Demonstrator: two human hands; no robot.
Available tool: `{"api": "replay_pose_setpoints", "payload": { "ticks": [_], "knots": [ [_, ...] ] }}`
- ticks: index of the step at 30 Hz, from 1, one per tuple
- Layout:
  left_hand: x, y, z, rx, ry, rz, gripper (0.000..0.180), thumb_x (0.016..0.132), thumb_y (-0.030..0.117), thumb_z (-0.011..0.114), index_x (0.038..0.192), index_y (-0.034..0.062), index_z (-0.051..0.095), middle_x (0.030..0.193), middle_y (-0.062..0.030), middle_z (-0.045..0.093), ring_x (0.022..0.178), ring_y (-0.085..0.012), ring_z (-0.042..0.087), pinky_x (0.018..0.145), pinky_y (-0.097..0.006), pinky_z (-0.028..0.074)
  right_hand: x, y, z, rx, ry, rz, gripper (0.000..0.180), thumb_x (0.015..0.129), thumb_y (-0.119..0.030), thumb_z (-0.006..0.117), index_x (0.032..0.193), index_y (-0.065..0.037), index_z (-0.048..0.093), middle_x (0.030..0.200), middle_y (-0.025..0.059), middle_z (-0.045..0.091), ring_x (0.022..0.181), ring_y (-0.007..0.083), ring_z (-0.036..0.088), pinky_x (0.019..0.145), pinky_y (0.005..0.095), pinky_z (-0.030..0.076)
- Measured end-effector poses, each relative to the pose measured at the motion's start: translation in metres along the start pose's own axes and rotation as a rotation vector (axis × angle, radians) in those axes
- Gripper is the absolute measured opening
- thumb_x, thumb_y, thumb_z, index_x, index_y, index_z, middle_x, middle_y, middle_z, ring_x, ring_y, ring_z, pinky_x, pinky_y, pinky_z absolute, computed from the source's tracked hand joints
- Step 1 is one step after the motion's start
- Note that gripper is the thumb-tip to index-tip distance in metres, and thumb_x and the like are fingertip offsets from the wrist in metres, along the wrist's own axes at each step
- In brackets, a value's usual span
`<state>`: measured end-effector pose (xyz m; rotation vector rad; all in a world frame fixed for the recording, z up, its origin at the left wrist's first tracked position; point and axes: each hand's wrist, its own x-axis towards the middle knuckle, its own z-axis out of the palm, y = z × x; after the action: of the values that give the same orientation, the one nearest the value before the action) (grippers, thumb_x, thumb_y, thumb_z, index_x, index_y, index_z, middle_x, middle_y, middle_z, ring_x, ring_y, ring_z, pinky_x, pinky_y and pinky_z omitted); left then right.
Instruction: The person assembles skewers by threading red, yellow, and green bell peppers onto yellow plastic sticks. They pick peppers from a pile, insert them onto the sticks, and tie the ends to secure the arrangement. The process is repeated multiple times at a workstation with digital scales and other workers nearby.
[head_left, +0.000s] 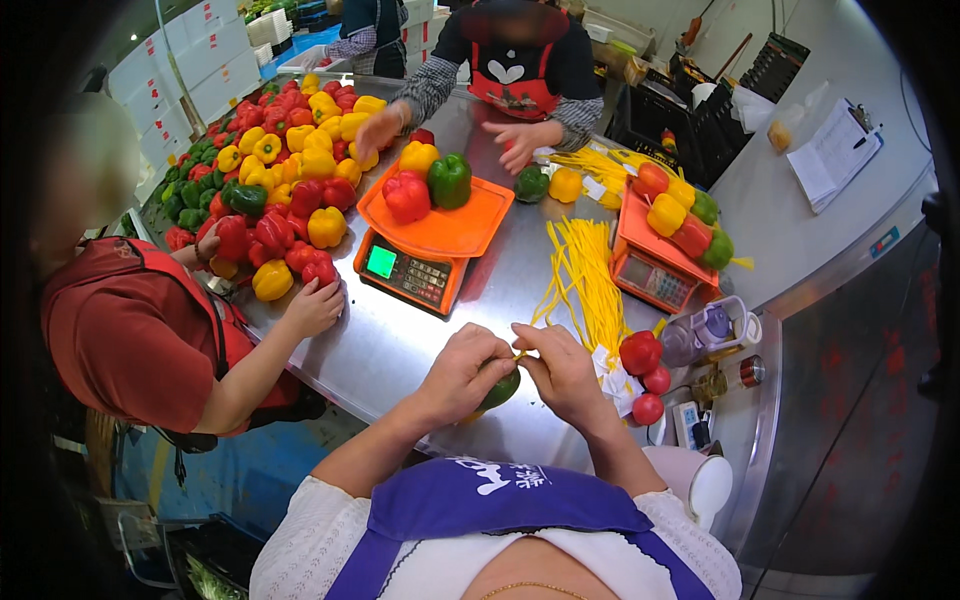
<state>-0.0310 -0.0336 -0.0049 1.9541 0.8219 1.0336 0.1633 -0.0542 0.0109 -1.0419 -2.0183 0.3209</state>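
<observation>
Near the table's front edge, my left hand [463, 373] and my right hand [562, 368] meet with fingertips pinched on the yellow end of a mesh bag [520, 356]. Below the pinch, a dark green vegetable [503, 388], seemingly a bell pepper, is partly hidden by my left hand. A bundle of yellow mesh bags [588, 280] lies just beyond my right hand. Ahead of my left hand stands an orange scale [450, 225] bearing a red pepper [406, 197], a green pepper [450, 181] and a yellow pepper [418, 157].
Peppers in a large pile [290, 170] cover the table's left. A second orange scale [650, 255] holds several bagged peppers. Bottles [690, 335] and red tomatoes [648, 408] sit right. One co-worker [150, 340] reaches in from the left; another [520, 75] stands across the metal table [365, 375].
</observation>
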Motion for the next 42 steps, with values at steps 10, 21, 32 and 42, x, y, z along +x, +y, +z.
{"api": "replay_pose_setpoints", "payload": {
  "ticks": [10,21,32,42],
  "knots": [
    [0.003,0.008,-0.005,0.202,-0.215,0.363,0.019,0.078,0.005,0.068,0.095,0.0078,0.062,0.089,-0.0060,0.062,0.087,-0.0262,0.057,0.080,-0.036,0.047,0.007,-0.002,-0.027,0.666,-0.169,0.495,0.014,0.089,-0.005,0.063,0.101,-0.003,0.056,0.064,-0.0004,0.052,0.057,0.0056,0.047,0.053,0.0229,0.037],
    [0.014,0.017,-0.019,0.553,-0.268,0.568,0.023,0.076,0.008,0.062,0.099,0.0052,0.061,0.098,-0.0085,0.064,0.083,-0.0232,0.064,0.068,-0.031,0.054,0.024,-0.005,-0.040,0.739,-0.285,0.408,0.011,0.089,-0.005,0.065,0.097,-0.001,0.058,0.078,-0.0005,0.058,0.073,0.0068,0.054,0.067,0.0229,0.045],
    [0.034,0.041,-0.034,0.843,-0.408,0.718,0.013,0.071,0.018,0.064,0.079,0.0087,0.060,0.076,-0.0023,0.056,0.071,-0.0194,0.059,0.059,-0.032,0.044,0.018,0.031,0.001,0.868,-0.181,0.545,0.013,0.086,-0.001,0.067,0.094,-0.003,0.056,0.079,-0.0027,0.055,0.074,0.0052,0.052,0.068,0.0214,0.045],
    [0.046,0.015,-0.046,0.137,-0.480,-0.342,0.013,0.072,0.015,0.069,0.070,0.0026,0.068,0.064,-0.0065,0.064,0.058,-0.0178,0.060,0.057,-0.031,0.049,-0.005,0.022,0.035,0.860,0.136,0.515,0.018,0.084,0.003,0.067,0.094,-0.005,0.055,0.085,0.0004,0.060,0.076,0.0070,0.055,0.070,0.0218,0.045]
  ]
}}
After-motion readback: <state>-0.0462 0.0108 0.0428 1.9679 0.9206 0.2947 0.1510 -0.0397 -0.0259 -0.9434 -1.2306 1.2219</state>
